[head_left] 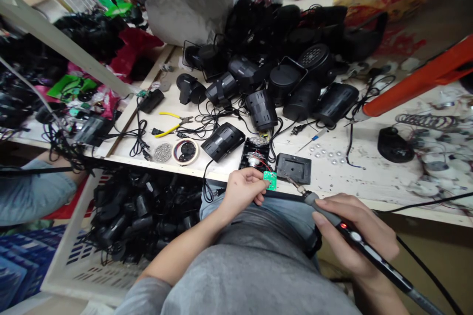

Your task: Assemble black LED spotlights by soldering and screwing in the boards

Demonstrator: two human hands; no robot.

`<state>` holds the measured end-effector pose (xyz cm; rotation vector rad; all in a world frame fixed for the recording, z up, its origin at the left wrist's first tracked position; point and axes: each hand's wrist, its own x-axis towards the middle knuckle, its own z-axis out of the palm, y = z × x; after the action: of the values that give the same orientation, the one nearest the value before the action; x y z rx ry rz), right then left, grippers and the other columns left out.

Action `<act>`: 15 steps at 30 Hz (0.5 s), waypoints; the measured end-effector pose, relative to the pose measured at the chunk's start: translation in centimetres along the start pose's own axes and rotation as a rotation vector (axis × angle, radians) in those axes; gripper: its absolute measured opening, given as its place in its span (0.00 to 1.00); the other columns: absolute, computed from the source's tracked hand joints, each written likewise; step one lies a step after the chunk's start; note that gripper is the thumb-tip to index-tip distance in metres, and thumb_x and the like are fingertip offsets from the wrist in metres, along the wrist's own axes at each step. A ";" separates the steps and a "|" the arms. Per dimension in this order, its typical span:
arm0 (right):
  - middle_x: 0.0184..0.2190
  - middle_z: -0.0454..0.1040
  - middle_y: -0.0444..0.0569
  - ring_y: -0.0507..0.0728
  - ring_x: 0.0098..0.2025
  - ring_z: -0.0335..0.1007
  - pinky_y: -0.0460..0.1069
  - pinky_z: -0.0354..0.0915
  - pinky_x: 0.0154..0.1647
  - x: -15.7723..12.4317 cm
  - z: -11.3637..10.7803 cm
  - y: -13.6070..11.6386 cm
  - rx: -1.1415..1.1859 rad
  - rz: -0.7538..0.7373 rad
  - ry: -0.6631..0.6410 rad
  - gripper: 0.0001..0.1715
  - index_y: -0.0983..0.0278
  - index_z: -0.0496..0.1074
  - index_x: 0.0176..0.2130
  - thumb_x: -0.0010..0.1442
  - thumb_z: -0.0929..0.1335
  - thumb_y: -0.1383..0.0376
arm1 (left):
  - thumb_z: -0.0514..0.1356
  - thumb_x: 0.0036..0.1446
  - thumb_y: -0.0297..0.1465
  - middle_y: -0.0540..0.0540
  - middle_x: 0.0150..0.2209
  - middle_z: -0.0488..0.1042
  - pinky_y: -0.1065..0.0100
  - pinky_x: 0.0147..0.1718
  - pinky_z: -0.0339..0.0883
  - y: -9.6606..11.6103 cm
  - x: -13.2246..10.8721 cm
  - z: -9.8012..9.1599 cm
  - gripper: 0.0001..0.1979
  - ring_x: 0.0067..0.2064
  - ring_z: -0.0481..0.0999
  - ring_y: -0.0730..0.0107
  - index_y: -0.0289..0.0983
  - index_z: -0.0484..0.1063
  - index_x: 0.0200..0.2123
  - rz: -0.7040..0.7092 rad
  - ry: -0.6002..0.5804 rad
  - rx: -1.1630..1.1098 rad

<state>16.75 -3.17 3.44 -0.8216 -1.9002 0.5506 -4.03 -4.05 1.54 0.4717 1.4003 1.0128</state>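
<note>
Between thumb and fingers, my left hand [246,187] pinches a small green circuit board [271,180] at the bench's front edge. A red wire runs from the board into an opened black housing [254,151] lying just behind it. My right hand [358,229] is wrapped round a soldering iron [356,237] with a lit red light; its tip points left, a short way from the board. A black rectangular cover [294,168] lies flat beside the housing. Left of the housing rests a black cylindrical lamp casing [223,141] with its cable hanging over the edge.
Yellow-handled pliers [172,124], a dish of screws [162,152] and a tape roll [185,151] lie left. Clear lenses [327,154] and a blue screwdriver [314,139] sit right. An orange bar [417,78] juts over the bench. A white crate [62,266] of black parts stands below.
</note>
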 end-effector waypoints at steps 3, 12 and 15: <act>0.33 0.77 0.46 0.55 0.33 0.74 0.50 0.71 0.31 -0.8 -0.6 0.8 -0.050 0.050 0.063 0.17 0.60 0.76 0.45 0.56 0.72 0.76 | 0.70 0.38 0.36 0.53 0.17 0.71 0.75 0.13 0.65 -0.4 0.0 -0.1 0.14 0.15 0.68 0.77 0.35 0.71 0.26 0.045 -0.002 0.031; 0.35 0.77 0.48 0.57 0.35 0.74 0.53 0.72 0.36 -2.2 -2.4 1.6 -0.315 0.034 0.157 0.22 0.59 0.75 0.48 0.55 0.73 0.77 | 0.65 0.55 0.36 0.49 0.25 0.75 0.75 0.24 0.68 -1.4 -0.6 -0.1 0.09 0.24 0.71 0.76 0.34 0.76 0.32 0.494 0.101 0.448; 0.36 0.77 0.50 0.58 0.35 0.75 0.53 0.72 0.38 -2.7 -3.5 2.2 -0.487 0.013 0.199 0.23 0.61 0.75 0.49 0.55 0.74 0.77 | 0.63 0.58 0.35 0.47 0.27 0.76 0.74 0.25 0.69 -1.5 -0.6 -0.2 0.08 0.25 0.73 0.75 0.35 0.77 0.34 0.617 0.131 0.601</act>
<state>21.42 -3.54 1.90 -1.1532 -1.8652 0.0007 -3.71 -5.39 0.64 1.3630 1.7201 1.1016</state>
